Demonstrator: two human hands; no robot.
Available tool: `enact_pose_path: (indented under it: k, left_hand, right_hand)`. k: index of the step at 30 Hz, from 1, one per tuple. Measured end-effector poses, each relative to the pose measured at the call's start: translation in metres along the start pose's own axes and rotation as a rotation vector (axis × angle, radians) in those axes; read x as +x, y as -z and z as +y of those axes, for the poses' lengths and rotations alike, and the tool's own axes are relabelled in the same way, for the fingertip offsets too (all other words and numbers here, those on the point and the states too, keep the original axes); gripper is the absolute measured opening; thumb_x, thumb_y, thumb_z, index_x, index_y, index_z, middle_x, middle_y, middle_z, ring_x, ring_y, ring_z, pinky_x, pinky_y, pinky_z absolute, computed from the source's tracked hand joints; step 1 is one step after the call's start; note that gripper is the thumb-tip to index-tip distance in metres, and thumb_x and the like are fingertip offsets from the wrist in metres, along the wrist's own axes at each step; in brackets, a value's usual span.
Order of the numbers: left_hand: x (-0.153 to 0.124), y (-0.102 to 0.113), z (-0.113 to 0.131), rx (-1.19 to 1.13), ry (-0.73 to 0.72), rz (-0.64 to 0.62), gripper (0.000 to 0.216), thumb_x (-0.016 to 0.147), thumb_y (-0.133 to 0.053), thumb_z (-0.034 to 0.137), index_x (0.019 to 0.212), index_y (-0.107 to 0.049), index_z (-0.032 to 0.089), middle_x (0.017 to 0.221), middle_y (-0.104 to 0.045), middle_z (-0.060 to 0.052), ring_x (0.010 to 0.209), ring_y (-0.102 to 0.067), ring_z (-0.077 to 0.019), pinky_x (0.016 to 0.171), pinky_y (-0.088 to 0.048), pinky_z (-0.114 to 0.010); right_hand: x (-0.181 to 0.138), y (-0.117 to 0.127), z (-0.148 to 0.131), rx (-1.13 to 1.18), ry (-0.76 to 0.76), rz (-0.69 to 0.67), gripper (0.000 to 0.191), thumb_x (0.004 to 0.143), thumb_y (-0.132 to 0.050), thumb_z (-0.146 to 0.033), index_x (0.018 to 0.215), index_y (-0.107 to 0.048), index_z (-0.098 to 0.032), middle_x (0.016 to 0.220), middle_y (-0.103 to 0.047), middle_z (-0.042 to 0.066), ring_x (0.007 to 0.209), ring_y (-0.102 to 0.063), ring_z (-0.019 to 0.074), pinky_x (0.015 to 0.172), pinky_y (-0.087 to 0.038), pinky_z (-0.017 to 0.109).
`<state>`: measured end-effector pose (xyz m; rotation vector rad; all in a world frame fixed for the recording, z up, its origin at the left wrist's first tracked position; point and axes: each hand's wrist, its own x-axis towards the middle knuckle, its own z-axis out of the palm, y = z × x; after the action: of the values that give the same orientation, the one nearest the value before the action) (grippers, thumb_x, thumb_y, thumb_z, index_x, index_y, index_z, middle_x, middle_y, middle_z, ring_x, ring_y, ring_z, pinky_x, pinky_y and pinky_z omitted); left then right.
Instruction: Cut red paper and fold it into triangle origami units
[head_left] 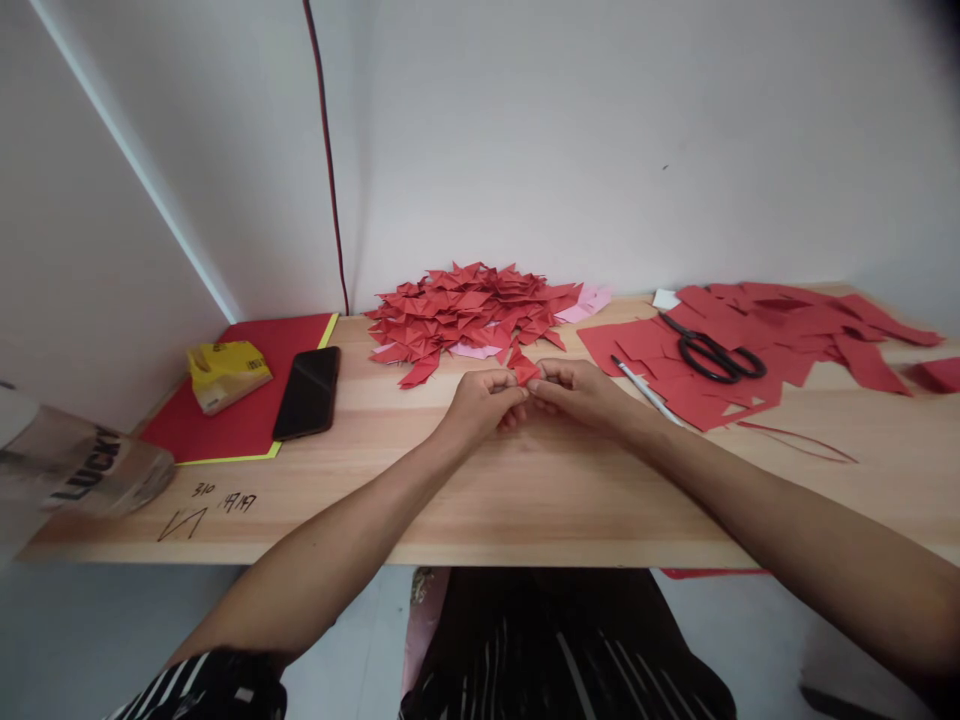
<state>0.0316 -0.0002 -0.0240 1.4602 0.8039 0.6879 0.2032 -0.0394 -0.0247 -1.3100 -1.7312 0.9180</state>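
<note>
Both hands meet over the middle of the wooden table [525, 500], well back from its near edge. The left hand [480, 400] and the right hand [577, 392] have their fingertips pinched together on a small folded red paper piece [523, 370], which sits between them just above the tabletop; the fingers of each hand are curled in and closed on it. Directly behind the hands, toward the wall, lies a heap of folded red paper pieces [469, 310], its nearest pieces just beyond the knuckles. To the right, a white pen [645, 392] lies just beside the right wrist, at the edge of a spread of cut red paper sheets [750, 340] that carries black scissors [712, 355] and runs toward the table's right end. To the left, a black phone [307, 392] rests partly on a red folder [240, 400], with a yellow packet [225, 372] farther left on the same folder, and a clear bottle [82, 465] hangs over the left corner. Bare wood stays open between the hands and the front edge, and between the hands and the phone.
</note>
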Motion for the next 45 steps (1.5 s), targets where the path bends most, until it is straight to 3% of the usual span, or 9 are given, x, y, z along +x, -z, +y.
enact_pose_path:
  k: [9,16,28,32,40,45]
  left_hand:
    - [-0.005,-0.001,0.008,0.008,0.032,0.023,0.022,0.073,-0.058,0.017,0.054,-0.050,0.015,0.049,-0.056,0.002,0.039,-0.046,-0.0048,0.040,-0.035,-0.016]
    - [0.002,0.001,-0.006,0.056,-0.032,-0.005,0.017,0.071,-0.056,0.018,0.055,-0.048,0.016,0.048,-0.055,0.003,0.039,-0.047,-0.0055,0.040,-0.036,-0.016]
    - [0.000,0.000,-0.002,0.077,-0.012,0.021,0.019,0.072,-0.056,0.020,0.054,-0.049,0.016,0.047,-0.055,0.003,0.038,-0.045,-0.0053,0.039,-0.033,-0.016]
    - [0.000,0.000,-0.004,0.114,-0.031,0.017,0.017,0.071,-0.056,0.019,0.056,-0.047,0.017,0.047,-0.054,0.003,0.039,-0.046,-0.0061,0.040,-0.034,-0.017]
    - [-0.002,0.000,0.000,0.131,-0.033,0.041,0.020,0.071,-0.056,0.020,0.053,-0.048,0.016,0.046,-0.052,0.004,0.039,-0.044,-0.0053,0.042,-0.033,-0.017]
    - [0.000,0.000,-0.003,0.078,-0.080,0.103,0.022,0.073,-0.058,0.024,0.056,-0.045,0.017,0.047,-0.051,0.005,0.039,-0.044,-0.0058,0.042,-0.033,-0.018]
  right_hand:
    - [-0.001,0.001,-0.001,0.050,-0.094,-0.001,0.025,0.084,-0.048,-0.033,0.065,-0.055,-0.018,0.064,-0.060,0.001,0.055,-0.051,0.0110,0.057,-0.040,0.026]
    - [0.001,0.000,0.002,0.101,-0.079,-0.011,0.021,0.079,-0.060,-0.036,0.070,-0.053,-0.019,0.060,-0.052,-0.004,0.054,-0.046,0.0099,0.054,-0.034,0.025]
    - [0.000,0.004,-0.004,0.173,-0.125,-0.040,0.017,0.078,-0.056,-0.034,0.071,-0.056,-0.018,0.064,-0.057,-0.001,0.054,-0.047,0.0101,0.054,-0.036,0.025]
    - [0.000,0.003,-0.004,0.121,-0.102,-0.041,0.014,0.076,-0.061,-0.031,0.074,-0.056,-0.018,0.062,-0.054,-0.004,0.054,-0.045,0.0097,0.053,-0.034,0.024]
    - [0.001,0.005,0.000,0.080,-0.121,-0.049,0.018,0.081,-0.054,-0.033,0.073,-0.056,-0.018,0.063,-0.058,-0.001,0.054,-0.049,0.0108,0.053,-0.036,0.025]
    - [-0.001,0.004,-0.003,-0.011,-0.036,-0.039,0.021,0.082,-0.057,-0.034,0.068,-0.052,-0.019,0.062,-0.057,-0.003,0.056,-0.048,0.0103,0.056,-0.036,0.024]
